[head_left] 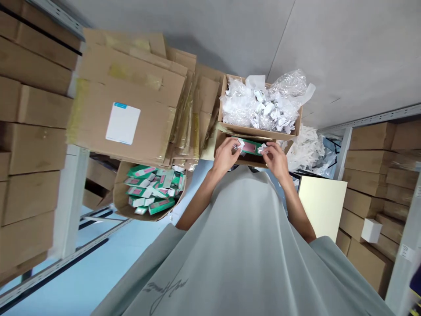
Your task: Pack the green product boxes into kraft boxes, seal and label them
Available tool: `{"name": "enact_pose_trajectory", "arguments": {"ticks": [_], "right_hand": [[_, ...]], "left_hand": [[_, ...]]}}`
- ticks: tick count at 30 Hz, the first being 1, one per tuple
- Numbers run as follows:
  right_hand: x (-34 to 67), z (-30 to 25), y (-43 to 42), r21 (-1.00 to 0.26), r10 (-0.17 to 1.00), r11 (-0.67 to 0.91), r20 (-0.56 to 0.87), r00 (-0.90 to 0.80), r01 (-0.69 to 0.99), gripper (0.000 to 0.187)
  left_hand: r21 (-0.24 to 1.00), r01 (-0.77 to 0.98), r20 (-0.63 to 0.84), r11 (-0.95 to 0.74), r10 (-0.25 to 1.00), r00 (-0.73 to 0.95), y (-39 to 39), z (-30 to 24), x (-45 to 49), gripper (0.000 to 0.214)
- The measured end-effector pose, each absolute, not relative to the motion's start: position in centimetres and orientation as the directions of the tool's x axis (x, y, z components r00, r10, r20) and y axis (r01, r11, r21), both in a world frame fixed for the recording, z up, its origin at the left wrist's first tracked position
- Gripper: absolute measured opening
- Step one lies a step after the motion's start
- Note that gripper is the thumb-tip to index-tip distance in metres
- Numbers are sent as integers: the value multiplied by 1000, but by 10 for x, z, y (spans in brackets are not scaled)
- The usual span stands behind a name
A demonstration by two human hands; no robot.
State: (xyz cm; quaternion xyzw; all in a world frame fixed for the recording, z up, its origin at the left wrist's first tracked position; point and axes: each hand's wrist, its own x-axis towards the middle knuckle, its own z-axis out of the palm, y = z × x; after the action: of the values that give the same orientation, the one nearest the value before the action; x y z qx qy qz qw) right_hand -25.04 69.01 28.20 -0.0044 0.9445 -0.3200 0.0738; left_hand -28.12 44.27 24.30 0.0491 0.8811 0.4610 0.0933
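My left hand (225, 154) and my right hand (275, 159) both grip the ends of a small green and pink box (250, 147), with white paper or wrapping at each end. The box is held over a low cardboard box (230, 160) in front of me. Just beyond it stands an open carton (259, 131) piled with crumpled clear plastic bags and white packets. My grey shirt hides the lower forearms.
A round-sided cardboard bin (122, 202) at the left holds several green and pink boxes. Flattened cartons (131, 96) lean above it. Stacked brown boxes fill metal shelves (69, 193) at left and right. A cream board (324, 202) and loose white wrappers (307, 147) lie at right.
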Motion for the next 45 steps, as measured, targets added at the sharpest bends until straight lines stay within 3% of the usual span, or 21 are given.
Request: {"name": "enact_pose_trajectory", "arguments": {"ticks": [5, 10, 14, 18, 20, 22, 24, 26, 33, 40, 45], "right_hand": [[-255, 265, 677, -534, -39, 842, -203, -978, 77, 21], [-257, 268, 682, -541, -14, 837, -168, -986, 80, 25], [-244, 263, 699, -509, 120, 846, -102, -988, 155, 29], [-227, 251, 715, -457, 300, 830, -117, -947, 320, 34], [-221, 246, 717, -430, 338, 817, -180, -924, 384, 35], [-217, 243, 714, -390, 348, 813, -268, -898, 432, 29], [-215, 242, 708, -334, 357, 819, -341, -870, 466, 22], [-213, 243, 700, -295, 364, 826, -370, -855, 480, 22], [-162, 251, 692, -320, 504, 741, -316, -804, 590, 26], [-41, 265, 695, -311, 784, 448, -315, -535, 838, 26], [44, 269, 707, -379, 919, 199, -248, -307, 904, 31]], "left_hand": [[766, 82, -128, 637, 276, -953, 449, 237, -298, 18], [753, 68, -150, 654, 272, -951, 445, 242, -303, 24], [740, 33, -106, 671, 165, -981, 426, 247, -297, 23], [639, -48, -52, 767, -19, -998, 398, 244, -287, 37], [565, -146, -137, 812, -82, -987, 386, 238, -284, 43], [470, -225, -303, 854, -83, -949, 378, 233, -281, 34], [378, -236, -441, 895, -50, -896, 373, 230, -279, 24], [334, -200, -484, 921, -14, -875, 372, 231, -276, 29], [398, -32, -459, 917, 169, -872, 376, 242, -267, 38], [469, 282, -484, 837, 510, -711, 436, 242, -266, 42], [517, 508, -437, 689, 723, -536, 522, 251, -246, 40]]}}
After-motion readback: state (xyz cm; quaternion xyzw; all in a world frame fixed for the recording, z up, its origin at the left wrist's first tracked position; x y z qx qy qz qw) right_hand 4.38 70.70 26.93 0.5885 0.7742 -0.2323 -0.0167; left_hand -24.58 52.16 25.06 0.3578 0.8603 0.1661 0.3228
